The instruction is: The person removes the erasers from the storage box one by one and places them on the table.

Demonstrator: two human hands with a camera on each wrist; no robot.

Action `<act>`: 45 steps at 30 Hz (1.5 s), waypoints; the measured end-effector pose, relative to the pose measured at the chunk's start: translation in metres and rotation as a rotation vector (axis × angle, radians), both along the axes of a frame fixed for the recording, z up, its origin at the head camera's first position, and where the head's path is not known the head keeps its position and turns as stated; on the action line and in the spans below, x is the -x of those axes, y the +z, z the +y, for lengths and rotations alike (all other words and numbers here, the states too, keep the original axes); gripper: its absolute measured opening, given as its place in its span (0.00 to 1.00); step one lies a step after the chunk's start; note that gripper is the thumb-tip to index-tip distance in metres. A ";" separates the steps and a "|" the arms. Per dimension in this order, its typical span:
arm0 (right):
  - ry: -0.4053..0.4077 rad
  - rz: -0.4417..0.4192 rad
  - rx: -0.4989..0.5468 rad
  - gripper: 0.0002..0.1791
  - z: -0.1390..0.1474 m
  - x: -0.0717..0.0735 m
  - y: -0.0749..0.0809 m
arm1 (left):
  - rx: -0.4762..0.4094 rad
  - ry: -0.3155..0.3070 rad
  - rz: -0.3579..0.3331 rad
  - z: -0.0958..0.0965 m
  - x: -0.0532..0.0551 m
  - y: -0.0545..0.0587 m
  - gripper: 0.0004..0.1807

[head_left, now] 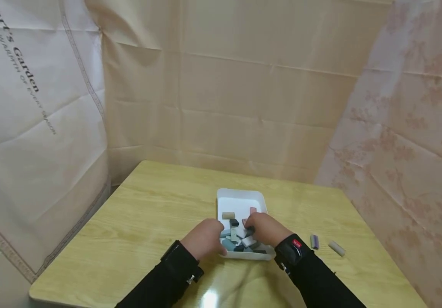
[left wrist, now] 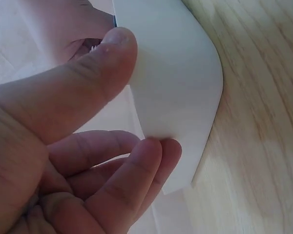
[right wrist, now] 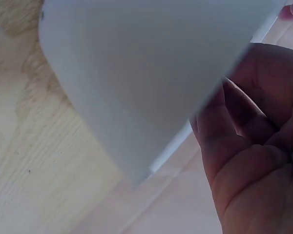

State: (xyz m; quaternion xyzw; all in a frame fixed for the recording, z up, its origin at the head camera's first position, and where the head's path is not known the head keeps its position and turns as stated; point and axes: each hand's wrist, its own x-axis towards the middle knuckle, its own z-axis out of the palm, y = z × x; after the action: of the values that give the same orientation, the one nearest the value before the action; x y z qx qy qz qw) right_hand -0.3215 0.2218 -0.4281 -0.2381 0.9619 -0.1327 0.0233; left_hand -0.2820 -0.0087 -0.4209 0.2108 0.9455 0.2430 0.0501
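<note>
Black sleeves (head_left: pixel 155 278) are seen before the white tray (head_left: pixel 240 197), inside which small blocks (head_left: pixel 228 244) are heaped, its left wall being touched by the left hand (head_left: pixel 204 239), thumb and fingers apart, its right side overlapped by the right hand (head_left: pixel 266 229) (any grip cannot be told)

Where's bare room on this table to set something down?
Bare: tabletop between white tray and left edge, beyond the left hand; also, narrowly, between tray and far edge. Crowded: tray's near half, heaped with small pieces. Two loose pieces lie right of the right hand.
</note>
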 end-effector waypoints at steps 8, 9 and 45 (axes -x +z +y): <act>-0.029 -0.123 0.025 0.15 -0.002 0.003 0.001 | -0.093 0.046 -0.013 -0.004 -0.001 -0.008 0.22; -0.031 -0.138 0.025 0.14 -0.002 0.002 0.001 | -0.104 0.052 -0.018 -0.004 -0.001 -0.009 0.23; -0.320 -0.098 -0.096 0.06 0.186 -0.042 0.038 | -0.038 0.023 0.015 0.003 0.003 0.007 0.23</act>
State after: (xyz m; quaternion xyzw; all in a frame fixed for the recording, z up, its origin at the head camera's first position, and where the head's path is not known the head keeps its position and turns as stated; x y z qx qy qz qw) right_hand -0.2798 0.4075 -0.3905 -0.0737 0.9905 -0.0998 0.0599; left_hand -0.2848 -0.0059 -0.4134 0.2026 0.9435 0.2598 0.0361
